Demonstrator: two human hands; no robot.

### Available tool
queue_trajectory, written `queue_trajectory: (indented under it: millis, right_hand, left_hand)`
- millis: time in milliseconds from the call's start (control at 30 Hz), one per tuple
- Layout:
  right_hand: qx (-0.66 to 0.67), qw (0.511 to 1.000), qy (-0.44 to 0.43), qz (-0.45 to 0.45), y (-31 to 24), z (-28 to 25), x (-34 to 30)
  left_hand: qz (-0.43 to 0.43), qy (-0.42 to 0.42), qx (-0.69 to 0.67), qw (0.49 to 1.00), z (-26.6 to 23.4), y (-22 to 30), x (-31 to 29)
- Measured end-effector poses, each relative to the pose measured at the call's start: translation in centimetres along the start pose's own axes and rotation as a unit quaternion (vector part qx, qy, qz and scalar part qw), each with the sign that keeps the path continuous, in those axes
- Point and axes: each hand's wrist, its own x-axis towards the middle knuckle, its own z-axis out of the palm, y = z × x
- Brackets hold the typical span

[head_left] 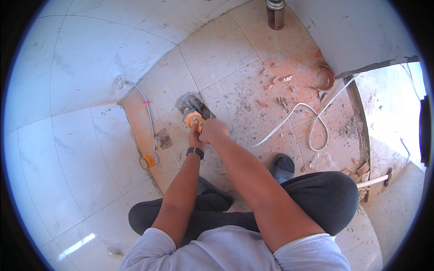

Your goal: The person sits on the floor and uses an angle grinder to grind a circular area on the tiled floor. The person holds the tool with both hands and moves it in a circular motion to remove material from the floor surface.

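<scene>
Both of my hands are closed around a yellow-orange power tool (193,119) that looks like an angle grinder. My left hand (195,136), with a dark watch on its wrist, grips it from the near left side. On the right, my right hand (214,131) wraps over the tool's rear part and hides much of it. The tool's front end sits at a rough, dusty hole (186,100) cut in the tiled floor. A blurred grey patch lies there, and I cannot tell whether it is a disc.
A white cable (312,118) loops over the floor at right, near broken reddish pipe pieces (324,77). A spray can (275,16) stands at the far wall. To the left are a yellow-labelled tin (149,160) and a grey hose (147,101). My sandalled foot (283,167) is nearby.
</scene>
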Motion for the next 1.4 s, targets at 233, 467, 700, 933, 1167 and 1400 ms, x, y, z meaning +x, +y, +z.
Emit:
queue_trajectory:
  millis: [233,467,700,933,1167,1400]
  right_hand:
    - [0.002,1.000,0.006,0.009,0.1,-1.1,0.0]
    - [0.015,0.999,-0.004,0.034,-0.1,-1.0,0.0]
    - [0.022,0.999,0.008,0.034,-0.4,-0.4,0.0]
    - [0.032,0.998,0.025,0.050,-0.9,1.0,-0.3]
    - [0.038,0.997,0.028,0.066,-1.5,1.6,-0.7]
    - [0.012,0.998,0.027,0.048,-1.6,1.5,-1.2]
  left_hand:
    - [0.037,0.024,0.047,0.998,0.8,0.1,0.1]
    - [0.009,0.017,0.032,0.999,0.4,0.4,0.5]
    - [-0.011,0.024,0.031,0.999,0.5,0.6,0.4]
    - [-0.021,0.007,0.031,0.999,0.8,1.0,-0.2]
    - [-0.041,-0.001,0.027,0.999,0.4,1.2,-0.2]
    - [-0.030,-0.018,0.009,0.999,-0.4,0.7,0.0]
